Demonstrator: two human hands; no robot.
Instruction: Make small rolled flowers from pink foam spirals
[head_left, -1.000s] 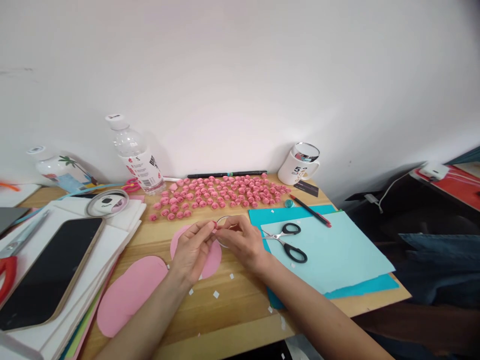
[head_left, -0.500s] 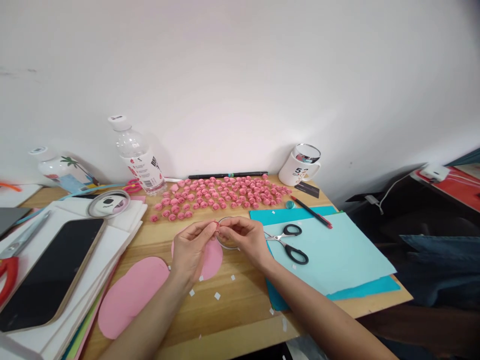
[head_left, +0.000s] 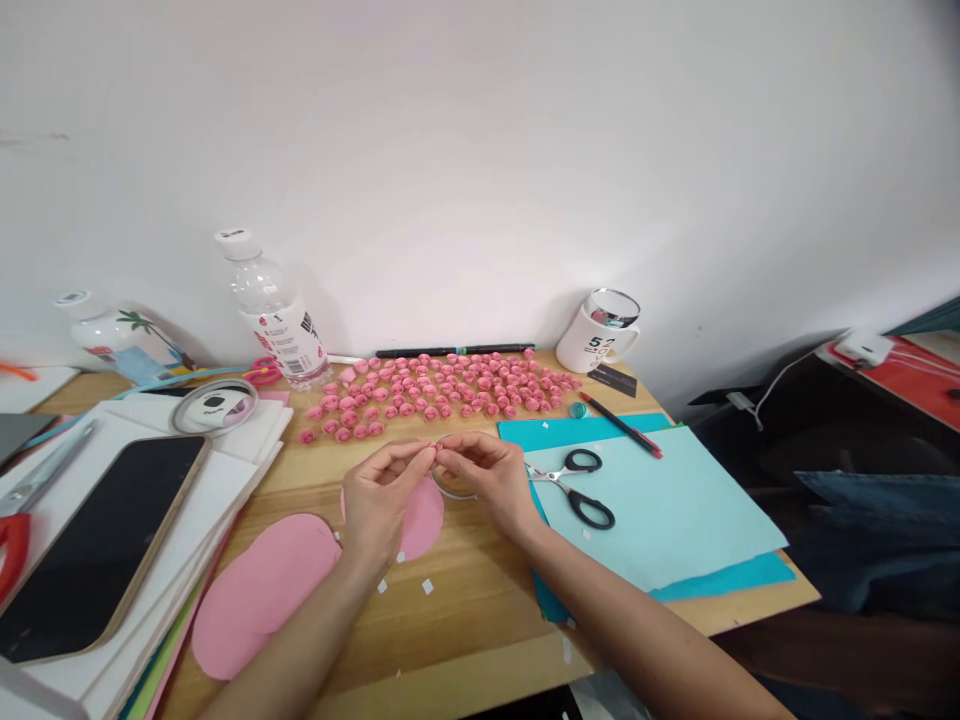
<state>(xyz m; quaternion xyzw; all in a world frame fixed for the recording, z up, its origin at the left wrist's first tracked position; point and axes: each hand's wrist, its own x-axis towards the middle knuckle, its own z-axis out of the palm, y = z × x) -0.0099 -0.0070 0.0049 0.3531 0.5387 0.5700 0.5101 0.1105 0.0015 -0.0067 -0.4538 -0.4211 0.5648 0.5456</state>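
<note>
My left hand [head_left: 382, 495] and my right hand [head_left: 491, 478] meet fingertip to fingertip over the middle of the table. Both are closed in a pinch on a small pink paper piece [head_left: 437, 447], nearly all of it hidden by the fingers. Below my left hand lies a pink paper circle [head_left: 421, 520], partly covered. A roll of tape [head_left: 455, 490] sits under my right hand, mostly hidden. Just beyond my fingers, many small pink paper roses [head_left: 450, 385] are spread out. Larger pink paper circles [head_left: 262, 590] overlap beside my left forearm.
Black-handled scissors [head_left: 577, 485] rest on light blue paper [head_left: 660, 510] at right, near a pen [head_left: 622, 425]. A mug [head_left: 596, 340] and a water bottle [head_left: 281, 325] stand by the wall. At left, a phone [head_left: 105, 545] lies on stacked paper [head_left: 240, 455]. White scraps [head_left: 427, 587] dot the table.
My fingertips have shifted slightly and now cover more of the pink paper piece. The view has moved a little; the things on the table look unmoved.
</note>
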